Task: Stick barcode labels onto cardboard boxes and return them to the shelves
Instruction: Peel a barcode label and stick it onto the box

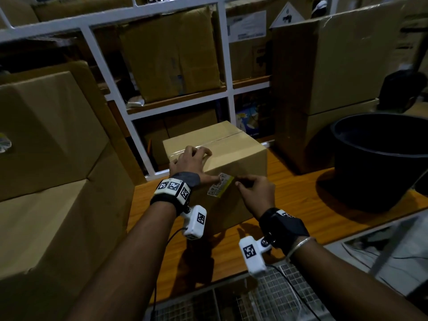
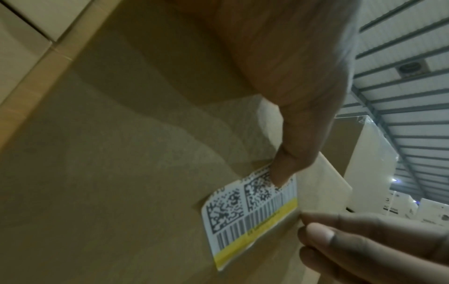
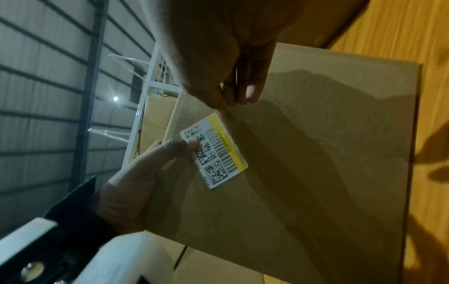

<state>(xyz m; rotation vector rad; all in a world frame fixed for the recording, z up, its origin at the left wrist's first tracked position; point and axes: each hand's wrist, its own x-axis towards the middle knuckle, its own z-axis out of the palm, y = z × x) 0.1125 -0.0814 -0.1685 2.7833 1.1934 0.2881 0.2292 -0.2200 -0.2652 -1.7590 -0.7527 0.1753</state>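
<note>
A taped cardboard box (image 1: 231,156) stands on the wooden table (image 1: 296,205). A white barcode label (image 1: 220,186) with a yellow stripe lies tilted on its near face. My left hand (image 1: 196,163) rests its fingers on the box top, and its thumb (image 2: 283,171) presses the label (image 2: 252,215) against the box (image 2: 121,173). My right hand (image 1: 242,183) pinches at the label's yellow-edged upper corner, fingertips together. The right wrist view shows the pinching fingers (image 3: 243,94), the left thumb (image 3: 179,148) and the label (image 3: 218,153). The yellow edge looks slightly lifted.
Large stacked boxes (image 1: 51,170) crowd the left. A tall box (image 1: 328,72) and a black tub (image 1: 379,163) stand at the right. White shelving (image 1: 228,89) holding boxes is behind. Wire mesh (image 1: 278,297) lies below the table's near edge.
</note>
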